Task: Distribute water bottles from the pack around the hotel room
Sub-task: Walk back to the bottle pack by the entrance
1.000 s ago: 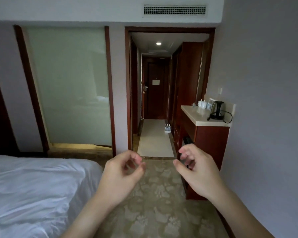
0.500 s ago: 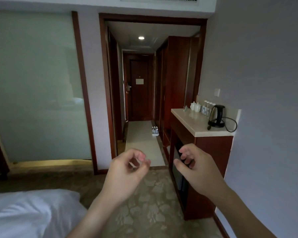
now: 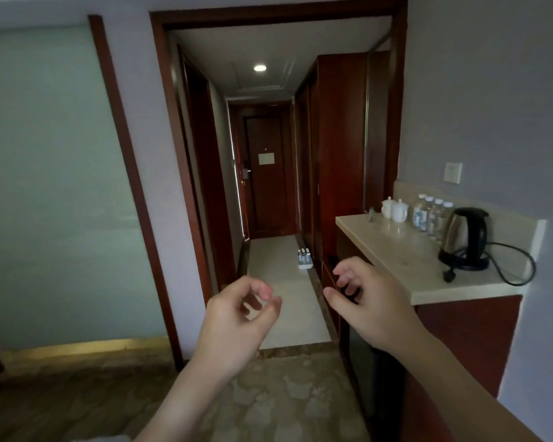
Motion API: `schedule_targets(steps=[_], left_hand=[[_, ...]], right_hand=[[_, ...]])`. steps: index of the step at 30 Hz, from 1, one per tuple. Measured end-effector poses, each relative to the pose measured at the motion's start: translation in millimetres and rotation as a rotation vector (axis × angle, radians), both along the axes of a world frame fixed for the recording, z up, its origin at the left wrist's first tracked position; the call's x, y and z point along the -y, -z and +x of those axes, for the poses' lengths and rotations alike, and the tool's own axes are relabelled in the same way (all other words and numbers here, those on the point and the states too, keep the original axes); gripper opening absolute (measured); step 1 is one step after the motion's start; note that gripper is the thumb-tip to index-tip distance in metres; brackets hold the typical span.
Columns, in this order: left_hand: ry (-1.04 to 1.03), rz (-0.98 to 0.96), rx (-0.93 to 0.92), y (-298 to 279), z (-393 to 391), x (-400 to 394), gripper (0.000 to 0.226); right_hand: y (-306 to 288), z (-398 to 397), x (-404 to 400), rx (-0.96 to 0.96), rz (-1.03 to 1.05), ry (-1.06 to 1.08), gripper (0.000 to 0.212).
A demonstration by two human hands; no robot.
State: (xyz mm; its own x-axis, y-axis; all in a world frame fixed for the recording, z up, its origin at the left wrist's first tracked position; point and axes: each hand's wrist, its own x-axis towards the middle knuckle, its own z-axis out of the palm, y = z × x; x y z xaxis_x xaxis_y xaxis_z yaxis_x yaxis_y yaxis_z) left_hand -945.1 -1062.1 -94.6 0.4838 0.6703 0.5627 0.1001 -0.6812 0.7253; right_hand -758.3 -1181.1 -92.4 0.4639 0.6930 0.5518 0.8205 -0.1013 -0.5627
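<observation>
both hands are raised in front of the person and hold nothing. the left hand (image 3: 237, 317) has its fingers (image 3: 264, 290) loosely curled, the thumb tip close to the forefinger, nothing between them. the right hand (image 3: 369, 301) is also empty, its fingers relaxed and bent, just beside the near corner of the worktop (image 3: 406, 253). the pack of water bottles (image 3: 304, 259) sits on the pale floor strip (image 3: 284, 301) of the hallway, against its right edge, well beyond both hands; it is small and far off, so only a few caps can be made out. on the worktop, four water bottles (image 3: 431, 215) stand in a row along the back wall, between two white lidded cups (image 3: 395, 209) and a black and steel kettle (image 3: 466, 239) on its base, whose cord (image 3: 511, 266) loops over the surface. a dark wooden door (image 3: 267, 173) closes the far end of the hallway, under a lit ceiling lamp (image 3: 260, 67). patterned carpet (image 3: 268, 403) covers the floor under the arms.
</observation>
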Motion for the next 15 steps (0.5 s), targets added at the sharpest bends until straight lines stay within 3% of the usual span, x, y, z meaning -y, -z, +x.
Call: schedule_targets(steps=[15], left_hand=[[0.083,-0.062,0.106,26.3,188.8,-346.1,0.007]], right_hand=[[8.8,169.6,-327.6,0.066,-0.130,0.039,0.018]])
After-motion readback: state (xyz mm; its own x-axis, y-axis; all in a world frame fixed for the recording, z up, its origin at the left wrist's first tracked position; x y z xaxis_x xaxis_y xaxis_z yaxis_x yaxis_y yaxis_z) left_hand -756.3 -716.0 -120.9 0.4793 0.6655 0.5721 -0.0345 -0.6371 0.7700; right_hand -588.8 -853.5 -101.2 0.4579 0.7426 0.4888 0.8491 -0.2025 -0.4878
